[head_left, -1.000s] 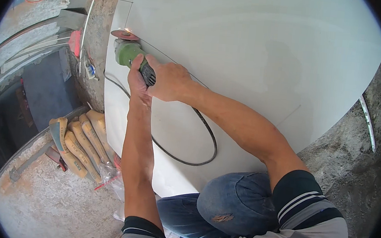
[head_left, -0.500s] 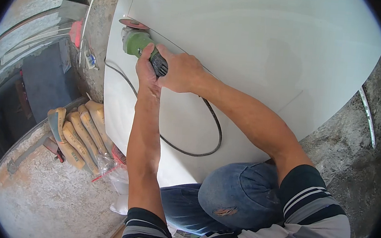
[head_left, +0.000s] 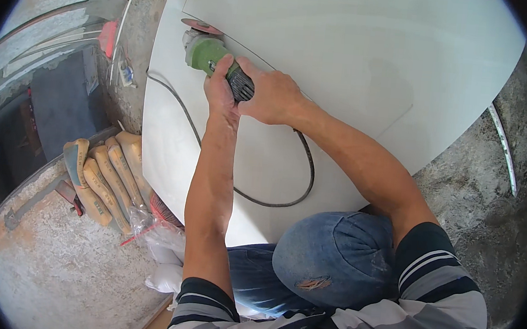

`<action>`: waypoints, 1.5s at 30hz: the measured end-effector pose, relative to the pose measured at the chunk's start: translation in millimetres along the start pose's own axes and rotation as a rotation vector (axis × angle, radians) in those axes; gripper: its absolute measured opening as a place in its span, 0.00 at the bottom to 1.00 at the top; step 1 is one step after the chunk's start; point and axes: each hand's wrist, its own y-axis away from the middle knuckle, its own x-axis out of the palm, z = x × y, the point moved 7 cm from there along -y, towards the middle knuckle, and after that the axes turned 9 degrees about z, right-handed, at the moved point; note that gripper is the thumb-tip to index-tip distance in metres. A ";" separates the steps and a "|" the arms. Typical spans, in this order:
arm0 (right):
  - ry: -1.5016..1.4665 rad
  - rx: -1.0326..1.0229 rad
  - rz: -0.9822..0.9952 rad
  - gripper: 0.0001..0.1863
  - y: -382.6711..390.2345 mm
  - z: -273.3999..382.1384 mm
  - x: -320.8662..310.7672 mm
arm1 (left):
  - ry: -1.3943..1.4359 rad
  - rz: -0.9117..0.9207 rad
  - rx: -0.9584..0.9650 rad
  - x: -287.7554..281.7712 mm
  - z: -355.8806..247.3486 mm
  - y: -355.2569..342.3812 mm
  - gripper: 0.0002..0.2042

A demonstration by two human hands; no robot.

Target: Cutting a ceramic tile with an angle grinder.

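Observation:
A green angle grinder [head_left: 207, 52] with a reddish disc [head_left: 193, 25] rests on a large white tile slab [head_left: 361, 54], its disc on a thin pencilled line near the slab's upper left corner. My left hand [head_left: 220, 92] wraps the grinder's body from the left. My right hand [head_left: 271, 95] grips the dark rear handle. The black power cord [head_left: 303, 174] loops across the slab below my arms.
Several tan filled sacks [head_left: 102, 178] lie at the left beside the slab, with crumpled plastic bags [head_left: 164, 256] near my knee. Rough concrete floor [head_left: 479, 202] lies to the right, with a thin white pipe [head_left: 503, 148]. My bent knee in blue jeans [head_left: 324, 264] sits below.
Both hands and the grinder have stayed together on the pencilled line near the slab's corner; the view has shifted slightly and the cord loop has moved with it.

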 end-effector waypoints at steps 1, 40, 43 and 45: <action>-0.011 -0.003 -0.005 0.51 3.1 0.2 -1.0 | 0.001 0.001 0.001 -0.1 1.1 1.2 0.09; -0.015 -0.004 -0.077 0.48 106.3 -30.8 6.2 | 0.004 0.019 0.010 36.2 53.7 85.9 0.16; -0.019 -0.016 -0.094 0.48 113.4 -35.2 7.1 | 0.003 -0.008 0.023 38.1 58.6 94.6 0.16; -0.017 -0.026 -0.109 0.48 118.9 -37.2 8.1 | 0.020 0.049 0.049 41.1 60.5 98.2 0.16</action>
